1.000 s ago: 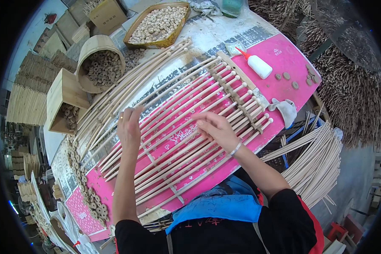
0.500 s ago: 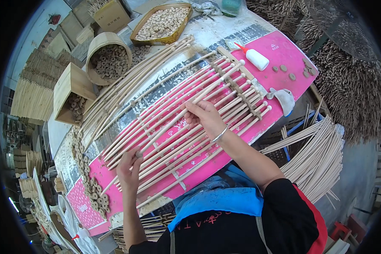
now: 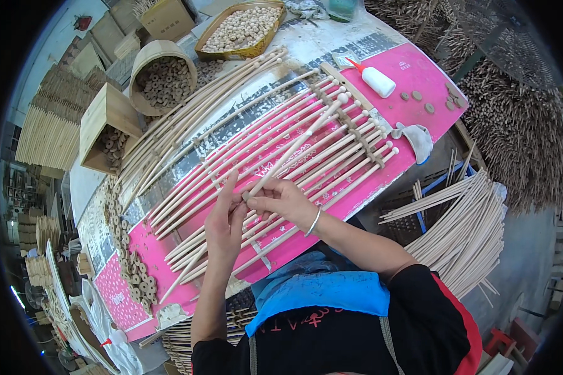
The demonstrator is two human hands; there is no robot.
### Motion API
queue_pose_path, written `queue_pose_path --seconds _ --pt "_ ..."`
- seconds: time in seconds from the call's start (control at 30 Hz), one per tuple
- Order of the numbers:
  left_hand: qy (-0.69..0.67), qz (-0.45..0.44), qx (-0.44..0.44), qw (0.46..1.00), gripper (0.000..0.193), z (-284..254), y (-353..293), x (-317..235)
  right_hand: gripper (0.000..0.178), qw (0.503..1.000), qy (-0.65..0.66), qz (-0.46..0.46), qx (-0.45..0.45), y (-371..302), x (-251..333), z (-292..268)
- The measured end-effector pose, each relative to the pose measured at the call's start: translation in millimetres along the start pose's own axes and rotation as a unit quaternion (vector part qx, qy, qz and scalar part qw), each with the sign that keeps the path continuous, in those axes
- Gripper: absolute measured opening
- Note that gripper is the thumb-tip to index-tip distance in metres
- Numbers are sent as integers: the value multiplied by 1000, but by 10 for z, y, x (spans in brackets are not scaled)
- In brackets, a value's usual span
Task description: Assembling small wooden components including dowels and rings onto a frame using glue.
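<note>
My right hand (image 3: 284,201) is closed round the lower part of a pale wooden stick (image 3: 311,131). A round bead (image 3: 343,98) caps the stick's far end. At its near end my left hand (image 3: 224,219) meets the right, thumb and fingers pinched together, index finger pointing up. The small brown disc seen in the left fingers earlier is now mostly hidden there. Below both hands, several bead-tipped sticks (image 3: 331,164) lie side by side across a pink sheet (image 3: 413,69), their bead ends resting on a notched brown strip (image 3: 360,134).
Holed wooden discs (image 3: 145,284) line the table's left side; more fill a round tub (image 3: 136,78) and a wooden box (image 3: 97,134). Beads fill a yellow tray (image 3: 222,55) at the back. A white glue bottle (image 3: 378,82) lies beyond the strip. Bundled sticks (image 3: 466,231) stand right of the table.
My right hand has drawn the stick down and left, away from the rack. My left hand has moved up and right, so both hands now meet at the stick's near end.
</note>
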State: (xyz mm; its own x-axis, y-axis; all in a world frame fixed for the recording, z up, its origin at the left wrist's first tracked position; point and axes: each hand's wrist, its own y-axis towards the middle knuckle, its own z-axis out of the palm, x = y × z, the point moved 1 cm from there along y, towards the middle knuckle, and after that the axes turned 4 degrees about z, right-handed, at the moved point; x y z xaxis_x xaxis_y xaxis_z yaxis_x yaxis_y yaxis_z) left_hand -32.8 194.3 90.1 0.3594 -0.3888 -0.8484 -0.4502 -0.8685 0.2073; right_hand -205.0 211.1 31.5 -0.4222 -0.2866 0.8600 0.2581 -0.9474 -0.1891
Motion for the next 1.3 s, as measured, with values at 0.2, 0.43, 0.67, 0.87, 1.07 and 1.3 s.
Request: queue_pose_path --seconds 0.2,0.43,0.67,0.87,1.07,1.3 --pt "-33 -50 -9 998 52 -160 -121 7 30 988 14 -70 -139 -120 464 -463" --pt "37 27 -12 999 29 -219 -113 28 38 986 -47 -74 -140 -147 600 -734" --pt "37 -6 -2 999 25 -199 -46 -3 42 990 51 -66 -115 -189 589 -754" --pt "91 30 14 995 26 -107 44 -1 35 983 16 -51 -174 -234 540 -914" --pt "68 3 27 997 26 -28 143 68 28 980 36 -69 -185 -244 527 -1033" --pt "68 8 36 997 27 92 281 111 29 970 16 -64 -232 -209 503 -1209"
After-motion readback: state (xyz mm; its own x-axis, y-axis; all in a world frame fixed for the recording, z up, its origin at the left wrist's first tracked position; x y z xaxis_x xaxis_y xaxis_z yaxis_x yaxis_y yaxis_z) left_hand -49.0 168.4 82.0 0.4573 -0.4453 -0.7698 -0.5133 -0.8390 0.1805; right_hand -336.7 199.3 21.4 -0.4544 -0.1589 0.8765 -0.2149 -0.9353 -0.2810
